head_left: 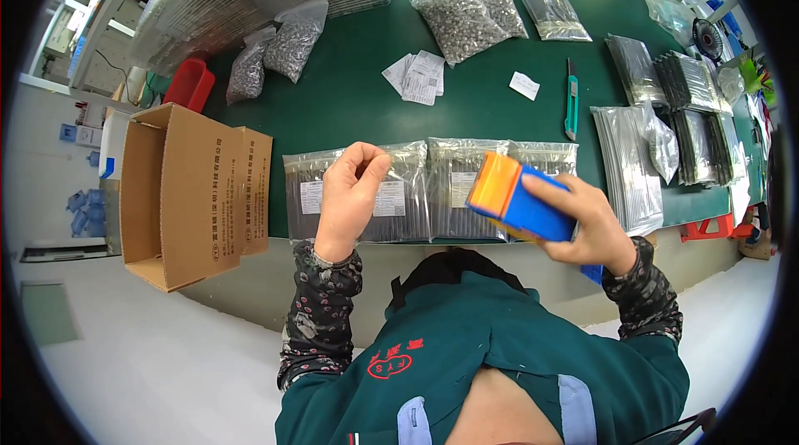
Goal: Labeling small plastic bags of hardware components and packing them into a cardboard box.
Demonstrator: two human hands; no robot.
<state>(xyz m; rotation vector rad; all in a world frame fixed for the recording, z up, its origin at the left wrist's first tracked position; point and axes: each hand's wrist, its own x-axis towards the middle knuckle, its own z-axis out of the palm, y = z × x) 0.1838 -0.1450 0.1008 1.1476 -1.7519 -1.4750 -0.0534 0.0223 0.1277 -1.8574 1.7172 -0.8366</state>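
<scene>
My right hand [598, 224] is wrapped round a blue and orange hand-held tape dispenser [539, 205], held above the table's near edge. My left hand [349, 199] is closed in a pinch, thumb against the bent forefinger; whatever it may hold is too small to see. Beneath both hands lie clear plastic bags of dark, thin strips, side by side. The left bag [409, 170] has white labels [389, 199] showing on either side of my left hand. Another bag [449, 155] carries a label too, and the dispenser partly covers the bag [545, 155] to its right.
An open cardboard box [200, 195] stands at the left, near a red bin [191, 85]. Bags of small metal parts [462, 16], paper slips [420, 79] and a green utility knife [572, 104] lie farther back. Stacked bags [687, 83] and a small fan [707, 39] are at the right.
</scene>
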